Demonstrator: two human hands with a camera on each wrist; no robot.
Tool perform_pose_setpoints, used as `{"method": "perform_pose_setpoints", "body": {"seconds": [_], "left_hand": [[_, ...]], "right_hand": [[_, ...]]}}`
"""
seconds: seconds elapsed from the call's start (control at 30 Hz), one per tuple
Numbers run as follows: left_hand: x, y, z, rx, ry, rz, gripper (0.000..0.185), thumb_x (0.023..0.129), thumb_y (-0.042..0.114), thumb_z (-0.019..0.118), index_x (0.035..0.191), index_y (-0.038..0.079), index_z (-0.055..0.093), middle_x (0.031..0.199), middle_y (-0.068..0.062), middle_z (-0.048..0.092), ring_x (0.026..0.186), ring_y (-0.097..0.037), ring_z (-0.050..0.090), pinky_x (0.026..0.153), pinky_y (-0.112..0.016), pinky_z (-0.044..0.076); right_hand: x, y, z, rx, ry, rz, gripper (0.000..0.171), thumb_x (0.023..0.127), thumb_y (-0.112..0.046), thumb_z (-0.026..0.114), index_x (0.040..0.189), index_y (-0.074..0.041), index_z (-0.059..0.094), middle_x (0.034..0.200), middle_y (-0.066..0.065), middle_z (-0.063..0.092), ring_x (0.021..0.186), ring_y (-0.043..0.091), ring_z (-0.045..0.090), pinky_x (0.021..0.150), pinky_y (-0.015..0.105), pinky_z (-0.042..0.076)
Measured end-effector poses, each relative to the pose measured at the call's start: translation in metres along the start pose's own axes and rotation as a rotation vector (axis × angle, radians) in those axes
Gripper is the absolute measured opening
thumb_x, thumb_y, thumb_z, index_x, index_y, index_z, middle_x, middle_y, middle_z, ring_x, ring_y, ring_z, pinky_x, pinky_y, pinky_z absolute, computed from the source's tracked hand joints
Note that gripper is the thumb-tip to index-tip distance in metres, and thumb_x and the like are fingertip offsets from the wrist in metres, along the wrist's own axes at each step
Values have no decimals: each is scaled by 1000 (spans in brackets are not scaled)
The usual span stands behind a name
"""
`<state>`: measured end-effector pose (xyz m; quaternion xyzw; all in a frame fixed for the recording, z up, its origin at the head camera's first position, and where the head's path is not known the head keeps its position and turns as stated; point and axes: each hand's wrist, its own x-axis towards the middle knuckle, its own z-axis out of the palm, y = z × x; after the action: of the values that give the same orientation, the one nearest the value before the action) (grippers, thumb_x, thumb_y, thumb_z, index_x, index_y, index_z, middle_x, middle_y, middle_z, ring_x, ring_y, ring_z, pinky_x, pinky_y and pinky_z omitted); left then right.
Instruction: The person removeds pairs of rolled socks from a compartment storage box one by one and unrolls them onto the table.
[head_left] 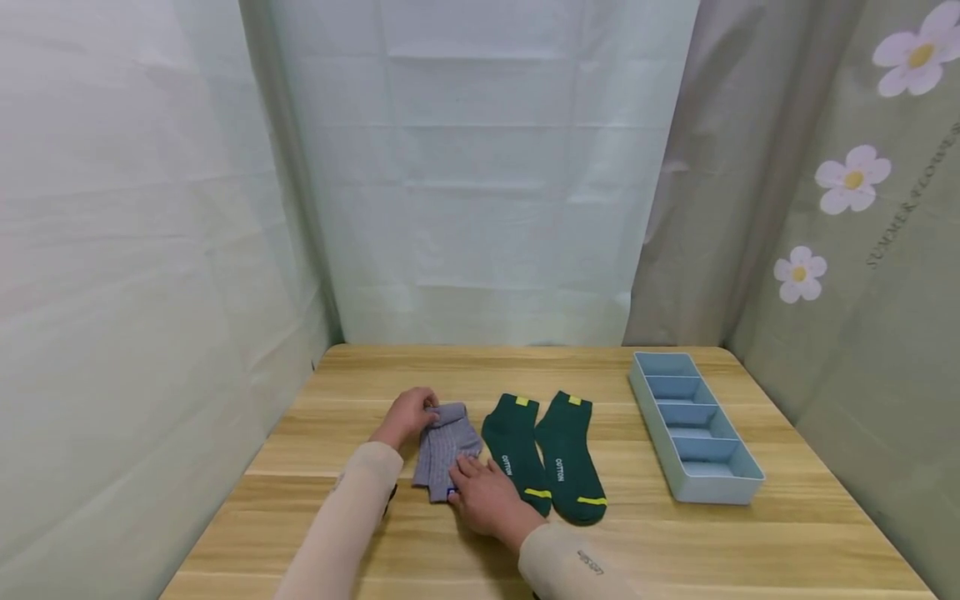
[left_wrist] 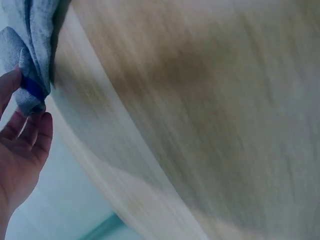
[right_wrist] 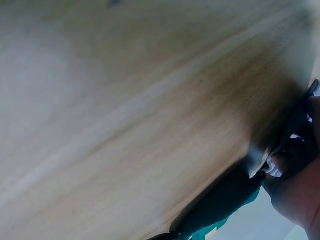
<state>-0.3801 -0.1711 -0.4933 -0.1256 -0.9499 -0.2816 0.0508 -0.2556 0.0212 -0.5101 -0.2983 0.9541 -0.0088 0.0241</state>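
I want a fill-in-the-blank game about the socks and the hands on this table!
1. The left hand grips the far end of the folded ____ socks.
2. The right hand rests on their near end, right beside the pair of dark ____ socks.
3. The word printed on each of those dark socks is ____.
4. The blue tray on the wooden table has ____ compartments.

Missing words: grey; green; COTTON; four

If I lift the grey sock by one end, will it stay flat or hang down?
The grey sock would probably hang limp: it is thin knit, already creased under the left hand. It looks light, and should not slide easily on the wooden table.
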Motion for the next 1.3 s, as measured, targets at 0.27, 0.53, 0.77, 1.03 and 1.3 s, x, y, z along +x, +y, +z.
{"method": "perform_pose_setpoints", "body": {"seconds": [0.27, 0.53, 0.77, 1.03, 1.3], "left_hand": [[4, 1, 2, 63, -108, 30, 22, 91, 16, 73, 107, 1, 74, 106, -12, 71, 104, -32, 64, 94, -48, 49], [11, -2, 2, 94, -105, 55, 18, 93, 7, 67, 107, -1, 72, 108, -17, 70, 106, -37, 63, 96, -50, 47], [12, -6, -5, 39, -25, -43, 21, 93, 9, 68, 111, -3, 67, 106, -19, 68, 100, -37, 63, 89, -51, 49], [18, -11, -4, 50, 11, 18, 15, 93, 10, 69, 99, -2, 73, 99, -16, 71, 94, -34, 65, 86, -49, 51], [23, -17, -2, 60, 7, 35, 19, 92, 2, 66, 108, -8, 70, 110, -23, 69, 107, -41, 62, 96, -53, 46]], "right_hand": [[0, 4, 1, -2, -6, 17, 49, 104, -39, 49, 148, -18, 50, 155, 2, 40, 142, 18, 36, 114, 48, 30], [-2, 4, 1, 24, -5, 7, 49, 104, -39, 49, 148, -17, 50, 155, 2, 40, 143, 18, 36, 114, 48, 30], [-1, 1, 2, 18, 11, -29, 49, 104, -40, 48, 147, -18, 50, 154, 1, 41, 142, 17, 37, 113, 46, 32], [-1, 0, 3, 5, -2, -19, 50, 104, -40, 48, 148, -18, 48, 155, 1, 40, 143, 16, 35, 114, 45, 31], [-3, 2, 2, -3, 17, -41, 49, 104, -40, 48, 147, -17, 50, 154, 1, 41, 142, 17, 37, 113, 46, 32]]}}
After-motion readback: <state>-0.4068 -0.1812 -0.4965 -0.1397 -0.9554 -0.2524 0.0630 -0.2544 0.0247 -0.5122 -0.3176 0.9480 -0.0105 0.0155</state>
